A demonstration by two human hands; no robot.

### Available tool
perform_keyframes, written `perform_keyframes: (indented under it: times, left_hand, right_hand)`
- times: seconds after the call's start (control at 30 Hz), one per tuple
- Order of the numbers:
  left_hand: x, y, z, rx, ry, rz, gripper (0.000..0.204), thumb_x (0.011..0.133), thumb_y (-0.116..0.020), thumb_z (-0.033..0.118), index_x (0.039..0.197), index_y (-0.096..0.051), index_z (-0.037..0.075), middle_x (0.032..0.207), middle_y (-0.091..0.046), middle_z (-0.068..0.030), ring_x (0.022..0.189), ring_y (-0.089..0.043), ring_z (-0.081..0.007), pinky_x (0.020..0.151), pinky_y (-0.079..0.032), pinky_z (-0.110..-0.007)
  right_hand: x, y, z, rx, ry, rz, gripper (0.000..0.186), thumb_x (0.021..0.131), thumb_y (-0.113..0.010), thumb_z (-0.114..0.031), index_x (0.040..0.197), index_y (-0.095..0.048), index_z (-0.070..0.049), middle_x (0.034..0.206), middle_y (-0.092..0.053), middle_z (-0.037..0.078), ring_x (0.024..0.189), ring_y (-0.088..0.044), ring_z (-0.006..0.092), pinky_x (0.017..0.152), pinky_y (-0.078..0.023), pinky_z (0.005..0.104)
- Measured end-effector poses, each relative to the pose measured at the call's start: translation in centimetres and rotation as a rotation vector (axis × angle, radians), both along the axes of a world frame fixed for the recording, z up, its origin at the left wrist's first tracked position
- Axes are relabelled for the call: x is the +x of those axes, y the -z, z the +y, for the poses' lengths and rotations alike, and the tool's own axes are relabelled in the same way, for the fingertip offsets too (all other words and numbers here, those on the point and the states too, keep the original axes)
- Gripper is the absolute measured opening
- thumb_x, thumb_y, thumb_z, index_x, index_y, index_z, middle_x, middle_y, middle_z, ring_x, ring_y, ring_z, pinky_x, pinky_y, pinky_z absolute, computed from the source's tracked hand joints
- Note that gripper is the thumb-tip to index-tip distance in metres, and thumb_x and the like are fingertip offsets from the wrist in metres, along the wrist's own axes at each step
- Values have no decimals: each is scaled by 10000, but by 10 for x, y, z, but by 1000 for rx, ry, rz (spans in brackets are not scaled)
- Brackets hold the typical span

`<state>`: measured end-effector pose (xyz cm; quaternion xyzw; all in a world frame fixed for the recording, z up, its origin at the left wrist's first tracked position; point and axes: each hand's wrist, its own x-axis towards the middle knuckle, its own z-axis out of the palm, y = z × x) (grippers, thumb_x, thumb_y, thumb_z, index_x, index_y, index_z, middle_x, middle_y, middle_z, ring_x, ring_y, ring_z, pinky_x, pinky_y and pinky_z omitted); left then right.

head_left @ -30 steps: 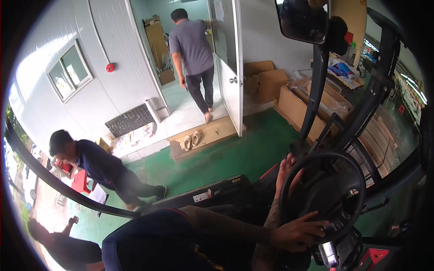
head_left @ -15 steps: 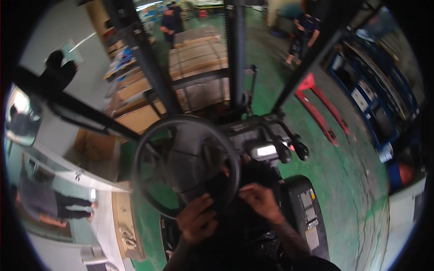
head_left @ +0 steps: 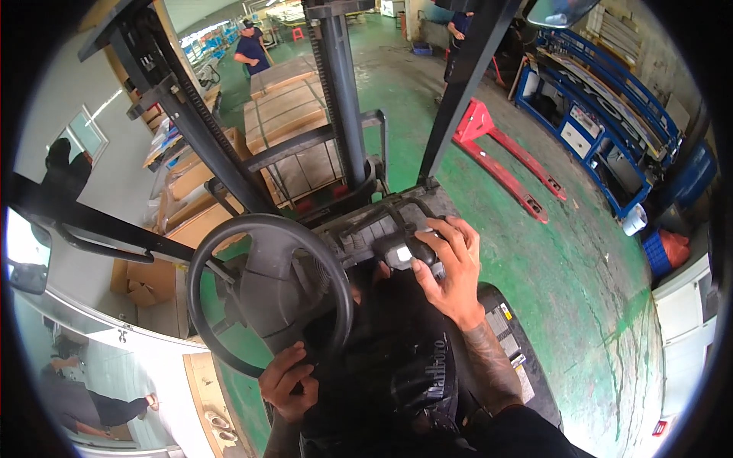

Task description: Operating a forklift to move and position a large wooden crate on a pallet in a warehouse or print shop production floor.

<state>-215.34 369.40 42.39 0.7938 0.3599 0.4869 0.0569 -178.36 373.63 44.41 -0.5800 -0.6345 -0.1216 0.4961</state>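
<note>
My right hand (head_left: 456, 278) reaches forward over the black-knobbed control levers (head_left: 412, 212), thumb and fingers bent around a knob that they mostly cover. By the lower rim of the black steering wheel (head_left: 200, 305) is my left hand (head_left: 289, 385), with its fingers curled in. Whether it touches the rim or pinches something small, I cannot tell. Beyond the wheel rise the dark mast posts of a forklift (head_left: 347, 107). A strapped stack of brown boards or cartons (head_left: 286, 114) stands in front of the mast.
A red pallet jack (head_left: 496, 153) stands on the green floor (head_left: 565, 282) at the right, near a blue-framed rack (head_left: 565, 130). One person (head_left: 250, 53) stands behind the stack, another (head_left: 458, 34) farther right. At the left are cardboard boxes (head_left: 153, 286) and a glass-fronted wall reflecting a person (head_left: 99, 401).
My right hand has moved forward from near my lap onto the levers. My left hand is lower beside the wheel. The view has swung, shifting the wheel and mast leftward.
</note>
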Motion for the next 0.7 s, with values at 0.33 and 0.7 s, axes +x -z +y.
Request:
perform_keyframes:
  times: [0.33,0.7]
  left_hand:
    - [-4,2,-2,16,-12,-2,133,755,-641,-24,813,-753,19,1083,-830,-163,1082,-843,-389,938,-707,-476]
    - [7,3,-2,29,-34,-18,152,737,-639,-42,814,-752,24,1080,-827,-155,1074,-845,-382,937,-709,-470]
  right_hand:
    - [-2,-3,-2,-74,-16,6,476,913,-871,-291,1344,-775,-112,1457,-681,89,1432,-509,417,1212,-424,568]
    - [-2,-2,0,-68,-42,22,492,904,-883,-290,1347,-776,-105,1434,-695,80,1401,-540,401,1190,-435,556]
